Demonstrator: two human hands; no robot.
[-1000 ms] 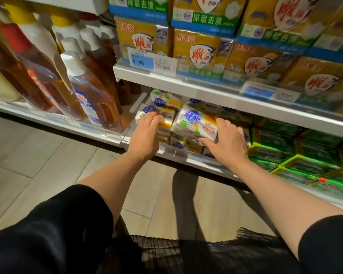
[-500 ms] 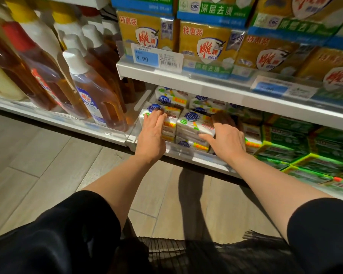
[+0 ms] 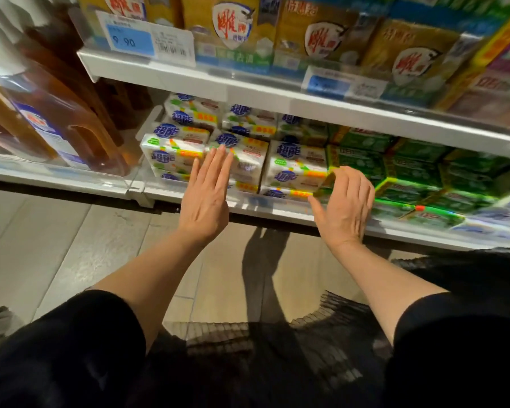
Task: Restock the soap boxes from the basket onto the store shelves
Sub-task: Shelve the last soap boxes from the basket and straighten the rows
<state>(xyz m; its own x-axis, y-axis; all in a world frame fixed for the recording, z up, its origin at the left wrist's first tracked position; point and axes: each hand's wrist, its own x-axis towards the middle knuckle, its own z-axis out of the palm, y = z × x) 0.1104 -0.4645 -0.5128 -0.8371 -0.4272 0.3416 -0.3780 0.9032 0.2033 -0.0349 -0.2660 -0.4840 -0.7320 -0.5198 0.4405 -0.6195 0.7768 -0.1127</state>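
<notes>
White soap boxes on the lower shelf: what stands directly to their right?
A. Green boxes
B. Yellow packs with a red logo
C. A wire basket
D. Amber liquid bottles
A: the green boxes sit directly right of the white soap boxes on the lower shelf; the amber bottles are left of them, beyond a divider.

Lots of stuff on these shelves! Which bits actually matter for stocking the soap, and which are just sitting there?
Part of the job:
white soap boxes stacked on the lower shelf
left hand, open, fingers straight, in front of the stack
right hand, holding nothing

Just sitting there:
amber bottles
yellow packs on the upper shelf
green boxes
price tag
</notes>
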